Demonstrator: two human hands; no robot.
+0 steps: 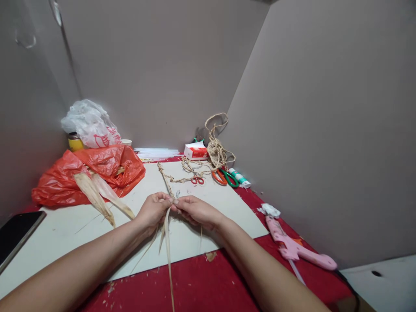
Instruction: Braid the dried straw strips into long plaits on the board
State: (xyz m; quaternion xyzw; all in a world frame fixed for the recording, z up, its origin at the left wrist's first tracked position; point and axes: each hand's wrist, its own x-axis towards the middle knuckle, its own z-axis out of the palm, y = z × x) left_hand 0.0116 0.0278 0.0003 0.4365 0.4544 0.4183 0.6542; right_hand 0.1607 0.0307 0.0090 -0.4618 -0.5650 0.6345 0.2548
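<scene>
My left hand (155, 211) and my right hand (197, 211) meet over the white board (234, 225), fingertips pinched together on a braided straw-coloured cord (167, 182). From the pinch the cord runs away from me across the board and joins a longer braided length behind. Loose fibre strips (168, 255) hang below my fingers, the longest reaching past the board's front edge. Two wide dried husk leaves (92, 195) lie left of my left hand. The exact spot gripped is partly hidden by my fingers.
An orange plastic bag (65, 182) and a phone (19, 236) lie left. Behind are a coiled cord bundle (217, 151), a red-and-white box (196, 151), green-handled scissors (230, 178) and small red scissors (197, 180). A pink glue gun (292, 247) rests right, on the red cloth (195, 286).
</scene>
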